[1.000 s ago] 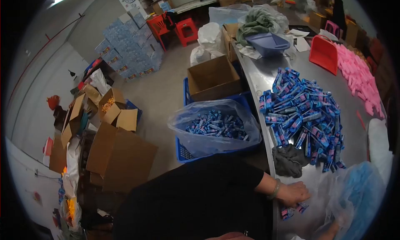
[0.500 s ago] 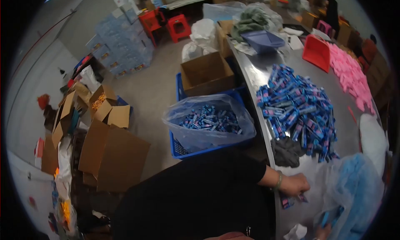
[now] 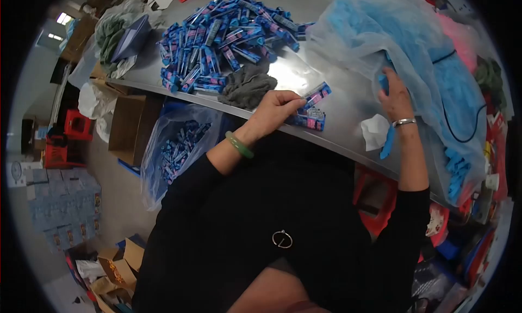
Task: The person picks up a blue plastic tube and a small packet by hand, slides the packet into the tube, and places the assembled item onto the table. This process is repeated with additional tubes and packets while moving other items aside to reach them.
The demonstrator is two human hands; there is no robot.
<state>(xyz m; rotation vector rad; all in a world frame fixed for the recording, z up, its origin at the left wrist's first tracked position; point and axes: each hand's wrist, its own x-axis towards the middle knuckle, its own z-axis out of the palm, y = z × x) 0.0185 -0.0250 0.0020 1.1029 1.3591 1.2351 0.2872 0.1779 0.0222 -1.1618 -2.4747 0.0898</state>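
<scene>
Red stool (image 3: 80, 125) near white sacks (image 3: 93, 102), box stack (image 3: 65, 207), green cloth (image 3: 110, 37) beside blue-grey scoop (image 3: 132, 40)

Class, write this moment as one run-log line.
left hand: pinching packet | right hand: at bag | pile: on table | cloth: beside pile

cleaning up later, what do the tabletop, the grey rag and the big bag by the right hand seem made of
Tabletop: likely stainless steel, smooth and semi-glossy, given the silvery grey and bright glare.
Grey rag: soft, matte fabric, judging by its folds; fibre unclear.
Big bag: probably thin plastic film, cloudy; it wrinkles, and blue contents show through.
</scene>
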